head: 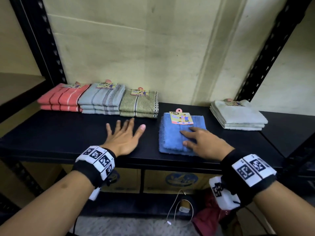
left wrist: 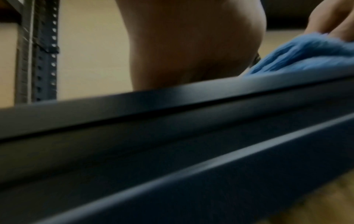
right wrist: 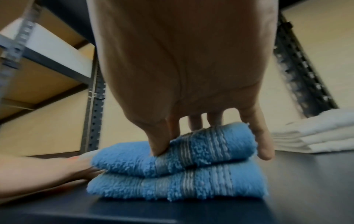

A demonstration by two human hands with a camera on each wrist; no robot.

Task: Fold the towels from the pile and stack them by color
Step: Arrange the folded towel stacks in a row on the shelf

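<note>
Black metal shelf by a pale wall, with folded towels in rows by colour.
On the soft blue folded towels the right hand presses down with straight fingers; the left hand lies flat and spread on the shelf, holding nothing; pink, grey, green and white stacks sit behind; the blue stack looks nearly done; next may be letting go.

Storeroom, by my reading: I stand at a black slotted-steel shelving unit against a bare painted wall; tagged towel stacks sit on it, printed cardboard cartons beneath it
</note>
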